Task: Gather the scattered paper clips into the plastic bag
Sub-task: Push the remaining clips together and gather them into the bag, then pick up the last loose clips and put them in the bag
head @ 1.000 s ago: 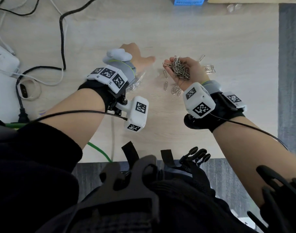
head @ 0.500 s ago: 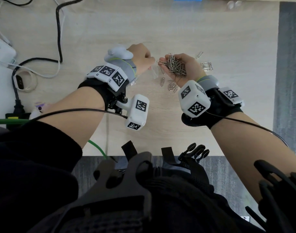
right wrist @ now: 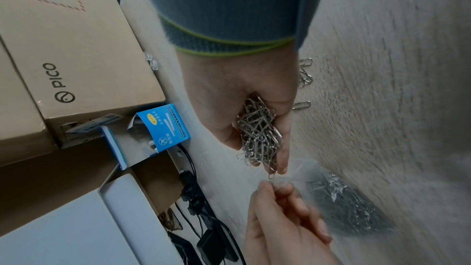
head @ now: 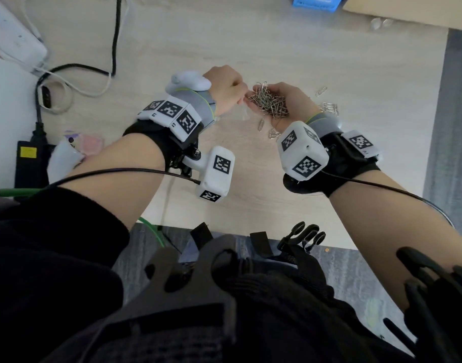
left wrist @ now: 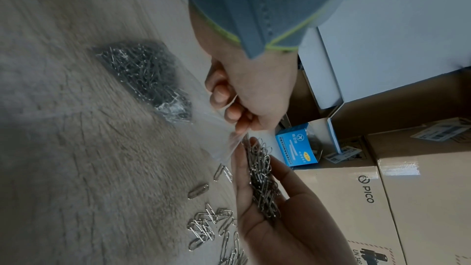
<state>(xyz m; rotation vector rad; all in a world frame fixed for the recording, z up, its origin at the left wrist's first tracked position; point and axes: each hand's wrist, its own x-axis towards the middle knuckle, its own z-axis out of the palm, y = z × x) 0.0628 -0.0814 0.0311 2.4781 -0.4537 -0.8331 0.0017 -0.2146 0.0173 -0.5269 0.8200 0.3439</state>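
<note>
My left hand (head: 228, 87) pinches the mouth of a clear plastic bag (left wrist: 216, 128), which hangs down to the table with a dark mass of paper clips (left wrist: 145, 74) inside it. My right hand (head: 285, 103) is cupped palm up around a heap of silver paper clips (head: 270, 102), its fingertips right at the bag's mouth (right wrist: 293, 170). Loose paper clips (left wrist: 203, 227) lie on the wooden table below the right hand, and more loose clips (head: 329, 107) lie to its right. The bag is mostly hidden behind my left hand in the head view.
A blue paper clip box (head: 316, 1) and cardboard boxes (right wrist: 63, 57) stand at the table's far edge. Black and white cables (head: 75, 72), a power strip (head: 12, 40) and a black adapter (head: 28, 163) lie at the left. The table's near edge (head: 251, 231) runs below my wrists.
My right hand has carried its heap of clips leftward up to the left hand. The left hand has lifted the bag's mouth toward it.
</note>
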